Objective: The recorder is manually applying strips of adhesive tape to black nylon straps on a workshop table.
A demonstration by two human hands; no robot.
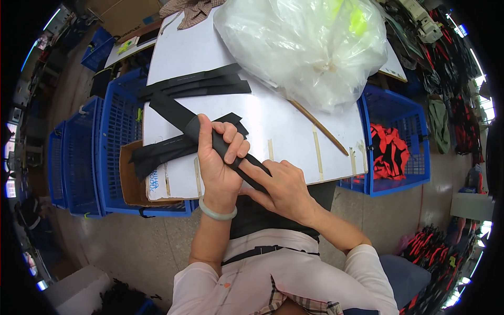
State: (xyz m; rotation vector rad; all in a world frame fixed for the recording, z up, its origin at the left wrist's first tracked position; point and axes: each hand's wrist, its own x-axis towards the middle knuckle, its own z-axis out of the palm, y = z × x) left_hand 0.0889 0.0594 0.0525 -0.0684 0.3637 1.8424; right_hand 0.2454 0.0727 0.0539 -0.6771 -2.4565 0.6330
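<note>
A long black fabric strip (pixel 172 111) runs slantwise across the near left of the white table (pixel 294 131). My left hand (pixel 219 163), with a pale bangle at its wrist, is closed round a folded or rolled part of this strip, thumb up. Lower down, the fingers of my right hand (pixel 283 189) pinch the strip's near end, close beside the left hand. Beneath them lies a bundle of similar black strips (pixel 165 149), partly covered by the left hand. Farther off, another stack of black strips (pixel 197 84) rests on the table.
A big clear plastic bag (pixel 299 47) with something bright yellow inside fills the far right of the table. A wooden stick (pixel 320 127) lies by it. Blue crates (pixel 118 121) stand at the left; a blue crate (pixel 415 178) at the right holds red and black pieces (pixel 388 152).
</note>
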